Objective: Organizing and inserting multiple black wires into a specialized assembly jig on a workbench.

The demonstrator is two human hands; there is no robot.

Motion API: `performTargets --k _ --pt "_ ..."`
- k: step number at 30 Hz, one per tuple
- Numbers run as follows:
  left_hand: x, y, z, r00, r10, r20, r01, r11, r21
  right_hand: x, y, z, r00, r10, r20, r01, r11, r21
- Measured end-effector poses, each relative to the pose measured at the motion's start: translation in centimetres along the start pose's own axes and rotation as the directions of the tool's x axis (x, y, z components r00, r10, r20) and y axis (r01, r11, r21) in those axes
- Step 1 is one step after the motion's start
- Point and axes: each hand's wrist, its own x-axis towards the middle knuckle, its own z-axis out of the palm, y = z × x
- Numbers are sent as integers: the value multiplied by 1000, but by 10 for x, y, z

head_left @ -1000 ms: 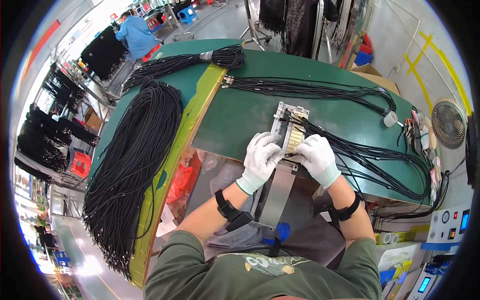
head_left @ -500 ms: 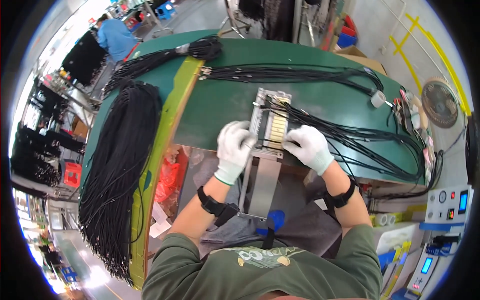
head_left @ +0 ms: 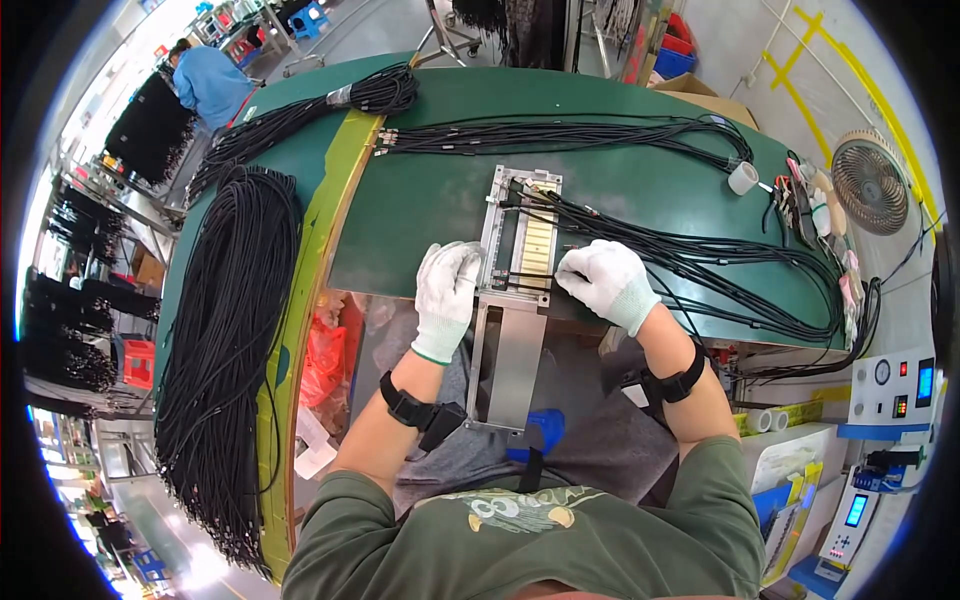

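A long metal fixture plate [head_left: 516,340] with a yellow slotted comb [head_left: 537,243] lies over the near edge of the green table [head_left: 430,200]. My left hand [head_left: 446,288], in a white glove, rests on the plate's left edge and steadies it. My right hand [head_left: 604,281], also gloved, pinches the end of a thin black cable [head_left: 700,262] at the comb's right side. Several black cables run from the comb toward the right.
A thick bundle of black cables [head_left: 225,340] hangs over the table's left edge. More cables [head_left: 560,133] lie across the far side. A tape roll [head_left: 742,178], a fan [head_left: 872,182] and control boxes [head_left: 895,385] are at the right. A person in blue [head_left: 208,82] works far left.
The fixture plate and both hands have shifted toward me and lower in view. My left hand now lies flat on the plate's left edge; my right hand has moved to the comb's right side.
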Motion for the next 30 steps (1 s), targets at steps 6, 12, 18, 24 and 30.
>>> performTargets --k 6,12,18,24,30 --pt "14 29 -6 979 155 133 -143 985 -97 3 0 8 998 21 60 -21 1000 -7" --pt "13 39 -1 886 291 360 -371 912 176 10 16 11 995 10 -102 -3 998 69" --pt "13 26 1 876 313 367 -397 900 179 34 31 14 961 49 -273 -111 970 -218" --pt "11 28 8 887 351 301 -387 919 71 30 40 21 955 -17 -297 -67 961 -269" --pt "11 11 3 982 118 147 -95 984 -150 25 6 -4 938 -187 -292 166 981 -97"
